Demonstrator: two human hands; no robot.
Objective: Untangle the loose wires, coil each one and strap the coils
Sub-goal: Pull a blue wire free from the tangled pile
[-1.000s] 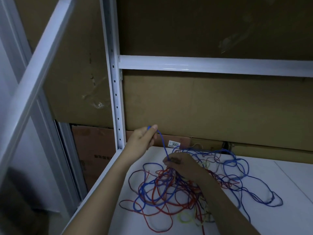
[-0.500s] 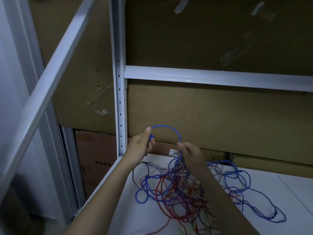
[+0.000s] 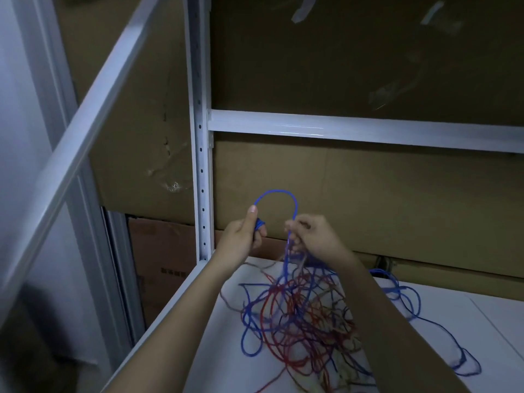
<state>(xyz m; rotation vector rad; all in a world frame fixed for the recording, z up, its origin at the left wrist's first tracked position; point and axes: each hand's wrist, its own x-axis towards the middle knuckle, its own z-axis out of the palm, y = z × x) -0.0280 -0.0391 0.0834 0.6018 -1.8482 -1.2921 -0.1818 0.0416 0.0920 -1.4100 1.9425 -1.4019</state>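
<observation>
Hands raised: our left hand [image 3: 241, 236] and right hand [image 3: 314, 236] pinch the blue wire [image 3: 279, 194] (arched between them), drawing it from the tangle [image 3: 297, 316].

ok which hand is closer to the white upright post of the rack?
Left. The left hand grips the blue wire just right of the upright post; the right hand pinches the same wire farther right.

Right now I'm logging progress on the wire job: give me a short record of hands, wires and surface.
left hand: grips blue wire near its end
right hand: pinches the same wire; arch between hands
tangle: blue and red wires, still knotted, partly lifted
shelf: white, tangle lies on it
coils: none visible
straps: none visible
</observation>
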